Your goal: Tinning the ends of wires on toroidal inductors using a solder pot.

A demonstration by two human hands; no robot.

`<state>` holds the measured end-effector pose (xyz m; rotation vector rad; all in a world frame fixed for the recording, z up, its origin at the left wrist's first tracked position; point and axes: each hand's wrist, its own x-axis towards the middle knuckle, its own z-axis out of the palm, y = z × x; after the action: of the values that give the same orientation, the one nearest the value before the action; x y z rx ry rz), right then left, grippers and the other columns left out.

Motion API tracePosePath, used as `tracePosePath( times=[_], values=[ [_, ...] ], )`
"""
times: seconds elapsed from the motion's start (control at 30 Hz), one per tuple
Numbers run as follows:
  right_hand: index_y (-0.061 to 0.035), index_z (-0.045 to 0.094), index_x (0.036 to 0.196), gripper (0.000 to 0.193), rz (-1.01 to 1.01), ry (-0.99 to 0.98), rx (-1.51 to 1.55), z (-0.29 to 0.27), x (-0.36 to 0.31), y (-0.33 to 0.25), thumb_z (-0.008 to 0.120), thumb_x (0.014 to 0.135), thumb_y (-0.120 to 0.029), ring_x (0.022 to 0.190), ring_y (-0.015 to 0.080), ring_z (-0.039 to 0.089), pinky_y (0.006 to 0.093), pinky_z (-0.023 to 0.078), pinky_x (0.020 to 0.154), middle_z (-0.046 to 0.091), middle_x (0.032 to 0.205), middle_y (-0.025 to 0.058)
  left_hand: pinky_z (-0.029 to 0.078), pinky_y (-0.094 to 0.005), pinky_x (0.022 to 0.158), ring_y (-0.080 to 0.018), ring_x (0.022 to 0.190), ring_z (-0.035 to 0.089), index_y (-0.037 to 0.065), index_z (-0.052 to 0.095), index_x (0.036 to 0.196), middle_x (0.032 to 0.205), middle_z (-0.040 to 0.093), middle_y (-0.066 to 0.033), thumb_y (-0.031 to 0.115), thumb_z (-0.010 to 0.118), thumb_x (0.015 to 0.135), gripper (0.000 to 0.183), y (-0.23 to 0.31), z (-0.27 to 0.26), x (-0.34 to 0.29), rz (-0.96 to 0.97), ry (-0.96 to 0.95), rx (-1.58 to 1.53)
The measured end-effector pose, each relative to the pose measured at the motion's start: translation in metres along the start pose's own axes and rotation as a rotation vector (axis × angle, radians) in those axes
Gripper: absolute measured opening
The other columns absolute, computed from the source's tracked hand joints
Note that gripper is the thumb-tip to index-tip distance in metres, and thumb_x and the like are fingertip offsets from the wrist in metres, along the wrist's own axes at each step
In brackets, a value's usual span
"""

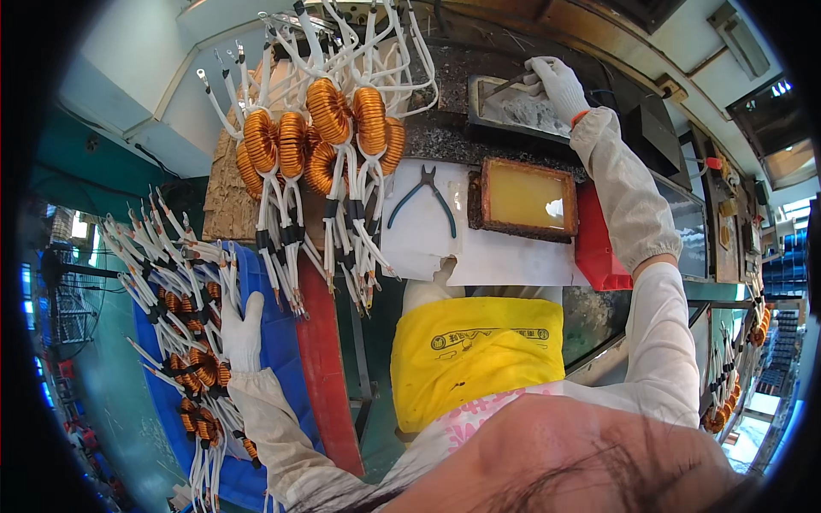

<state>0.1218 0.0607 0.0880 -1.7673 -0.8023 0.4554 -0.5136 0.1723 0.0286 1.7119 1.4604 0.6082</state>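
Observation:
My left hand (244, 333), in a white glove, is at the right side of a pile of copper-wound ring coils (203, 366) with white leads, in a blue-lined bin. Its thumb stands apart from the fingers, which touch the leads and are partly hidden among them. My right hand (558, 87), also gloved, is closed on a thin dark scraper-like strip (506, 84). It holds the strip over a rectangular pot (472, 107) with crumpled, silvery-grey material (526, 111) inside.
More ring coils (329, 111) stand on a wooden block (224, 192), their leads hanging over the edge. Blue-handled cutters (425, 201) lie on white paper (505, 267). Beside them are a brown-rimmed tray of yellowish liquid (526, 232) and a red bin (599, 248). Yellow cloth (479, 363) covers my lap.

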Motion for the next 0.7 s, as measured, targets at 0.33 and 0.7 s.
tracePosePath(
  times=[0.33,0.7],
  values=[
    [0.0003,0.059,0.112,0.034,0.046,0.093,-0.014,-0.020,-0.003,0.015,0.053,0.098,-0.030,0.068,0.0143,0.065,0.0284,0.056,0.062,0.067,0.088,0.0092,0.042,-0.0304,0.100,-0.0221,0.116,0.056,-0.004,0.040,0.144,0.133,0.057,-0.0156,0.024,0.068,0.090,0.067,0.007,0.002,-0.002,-0.037,-0.007,0.024],
    [0.0035,0.061,0.107,0.033,0.074,0.230,-0.018,-0.075,-0.018,0.038,0.053,0.097,-0.027,0.064,0.0209,0.068,0.0329,0.059,0.057,0.070,0.087,0.0152,0.040,-0.0317,0.104,-0.0242,0.120,0.056,-0.003,0.041,0.144,0.137,0.056,-0.0160,0.031,0.068,0.089,0.070,0.004,0.000,-0.001,-0.008,0.013,0.112]
  ],
)
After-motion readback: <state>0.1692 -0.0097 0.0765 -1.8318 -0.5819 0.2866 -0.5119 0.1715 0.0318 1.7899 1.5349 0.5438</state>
